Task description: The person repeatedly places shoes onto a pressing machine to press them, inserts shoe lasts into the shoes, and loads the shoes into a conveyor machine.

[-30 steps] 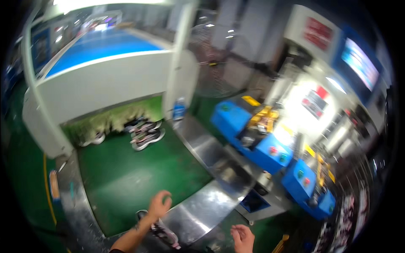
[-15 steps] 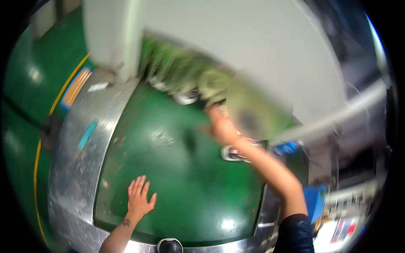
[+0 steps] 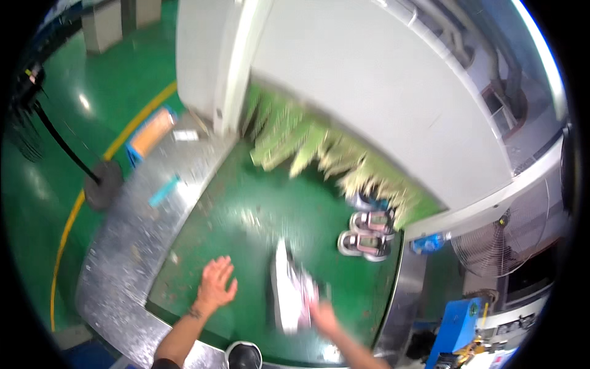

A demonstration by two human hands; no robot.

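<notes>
- Shoe (image 3: 286,295), white and pink, over the green surface (image 3: 258,212), pale sole leftward; whether it touches, I cannot tell.
- Right hand (image 3: 323,315): fingers pinching the shoe's pink side (both smeared by blur).
- Left hand (image 3: 216,285): fingers slightly spread, left of the shoe.
- Dark shoes (image 3: 364,244), side by side near green fringe (image 3: 279,141) and a blue bottle (image 3: 428,243).

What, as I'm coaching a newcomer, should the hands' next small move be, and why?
Probably bring the left hand across to help steady the white-and-pink shoe: only the right hand appears to grip it, while the left is open, empty and beside it.
</notes>
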